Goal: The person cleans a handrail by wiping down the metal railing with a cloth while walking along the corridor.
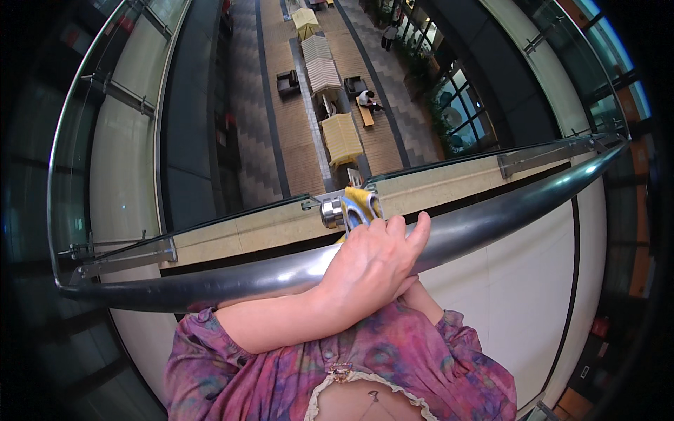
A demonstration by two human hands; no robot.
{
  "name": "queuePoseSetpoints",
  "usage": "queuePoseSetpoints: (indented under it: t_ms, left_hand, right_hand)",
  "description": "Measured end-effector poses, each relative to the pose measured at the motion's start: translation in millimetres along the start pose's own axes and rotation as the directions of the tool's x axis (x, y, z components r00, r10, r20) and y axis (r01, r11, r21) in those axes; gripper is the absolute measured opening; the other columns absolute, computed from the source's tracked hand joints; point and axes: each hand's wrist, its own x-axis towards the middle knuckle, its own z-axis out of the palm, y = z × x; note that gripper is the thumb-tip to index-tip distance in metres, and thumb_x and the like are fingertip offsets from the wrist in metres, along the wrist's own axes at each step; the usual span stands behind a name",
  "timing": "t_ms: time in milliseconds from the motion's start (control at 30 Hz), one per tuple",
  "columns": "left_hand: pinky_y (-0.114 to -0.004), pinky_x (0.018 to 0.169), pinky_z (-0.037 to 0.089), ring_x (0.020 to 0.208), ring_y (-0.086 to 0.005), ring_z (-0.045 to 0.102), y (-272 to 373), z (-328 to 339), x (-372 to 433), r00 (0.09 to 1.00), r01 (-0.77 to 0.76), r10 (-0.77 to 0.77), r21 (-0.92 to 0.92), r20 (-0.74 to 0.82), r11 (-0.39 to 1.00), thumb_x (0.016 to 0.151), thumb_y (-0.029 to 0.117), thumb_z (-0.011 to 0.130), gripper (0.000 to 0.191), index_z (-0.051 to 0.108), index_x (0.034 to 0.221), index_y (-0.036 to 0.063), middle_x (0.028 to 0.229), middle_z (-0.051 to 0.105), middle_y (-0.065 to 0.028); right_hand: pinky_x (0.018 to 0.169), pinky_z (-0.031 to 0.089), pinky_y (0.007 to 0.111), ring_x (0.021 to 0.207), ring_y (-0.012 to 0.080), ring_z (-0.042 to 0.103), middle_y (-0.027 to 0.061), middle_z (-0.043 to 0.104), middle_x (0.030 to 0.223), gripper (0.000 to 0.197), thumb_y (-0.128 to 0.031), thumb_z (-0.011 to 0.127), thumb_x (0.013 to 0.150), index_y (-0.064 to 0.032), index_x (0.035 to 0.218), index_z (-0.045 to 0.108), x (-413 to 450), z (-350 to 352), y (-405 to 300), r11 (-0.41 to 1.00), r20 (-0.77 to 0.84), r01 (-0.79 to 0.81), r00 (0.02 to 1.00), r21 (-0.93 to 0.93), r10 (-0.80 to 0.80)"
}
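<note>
My left hand (368, 258) reaches across my body, back of the hand up, over a thick polished metal handrail (463, 234). Its curled fingers hold a folded yellow, blue and white cloth (362, 202), which sticks out past the rail's far side. Beside the cloth is a round shiny metal glass fitting (330, 212). My right hand (408, 284) is mostly hidden beneath my left hand, close to the near side of the rail; whether it holds anything is not visible.
A glass panel edge (253, 214) and a pale ledge (210, 247) run beyond the rail. Far below lies a walkway with striped canopies (342, 139), dark armchairs (287, 84) and a person seated on a bench (365, 113). Another person (389, 36) stands near the plants. Glass railings (73, 131) flank both sides.
</note>
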Motion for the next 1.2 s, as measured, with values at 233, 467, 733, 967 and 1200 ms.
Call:
queuePoseSetpoints:
  t_ms: [233,467,733,967,1200]
  left_hand:
    - [-0.038,0.080,0.048,0.096,-0.0291,0.057,-5,0,-4,0.999,0.012,-0.010,-0.047,0.033,0.999,0.070,0.031,0.077,0.074,0.044,0.129,0.0000,0.096,0.053,-0.0123]
    - [-0.048,0.109,0.028,0.129,-0.0353,0.040,-17,9,-11,0.989,-0.132,0.134,0.031,-0.067,0.991,0.069,0.032,0.078,0.078,0.042,0.130,-0.0023,0.120,0.050,-0.0183]
    - [-0.047,0.109,0.030,0.129,-0.0346,0.041,-30,15,-25,0.990,-0.133,0.135,0.056,-0.040,0.990,0.074,0.037,0.075,0.080,0.041,0.135,-0.0009,0.125,0.051,-0.0180]
    - [-0.053,0.111,0.025,0.132,-0.0344,0.039,-41,11,-32,0.985,-0.166,0.169,0.096,-0.026,0.981,0.075,0.040,0.073,0.078,0.042,0.135,0.0002,0.127,0.051,-0.0168]
    - [-0.053,0.111,0.023,0.136,-0.0351,0.034,-48,13,-38,0.985,-0.168,0.170,0.110,-0.014,0.980,0.076,0.042,0.072,0.080,0.040,0.138,0.0026,0.141,0.041,-0.0183]
  right_hand:
    - [0.109,0.032,0.038,0.125,0.0230,0.044,0.0097,0.047,0.135,0.054,-0.030,0.055,0.092,-0.0044,0.138,0.042,7,-9,14,0.938,-0.075,-0.123,0.985,0.325,0.156]
    - [0.109,0.033,0.039,0.124,0.0230,0.045,0.0098,0.047,0.135,0.055,-0.032,0.055,0.092,-0.0043,0.138,0.041,35,-28,28,0.623,0.144,-0.299,0.947,0.723,0.287]
    - [0.109,0.034,0.039,0.124,0.0231,0.046,0.0099,0.047,0.136,0.055,-0.034,0.054,0.093,-0.0042,0.138,0.041,26,-9,64,0.390,0.233,-0.327,0.934,0.861,0.270]
    - [0.109,0.035,0.040,0.124,0.0231,0.047,0.0099,0.047,0.136,0.056,-0.035,0.054,0.094,-0.0042,0.138,0.041,-12,5,82,0.260,0.197,-0.275,0.937,0.926,0.289]
    - [0.099,0.046,0.041,0.110,0.0272,0.058,0.0143,0.061,0.120,0.051,-0.037,0.053,0.092,-0.0011,0.128,0.051,-20,-84,89,0.598,-0.384,0.255,0.918,0.760,0.098]
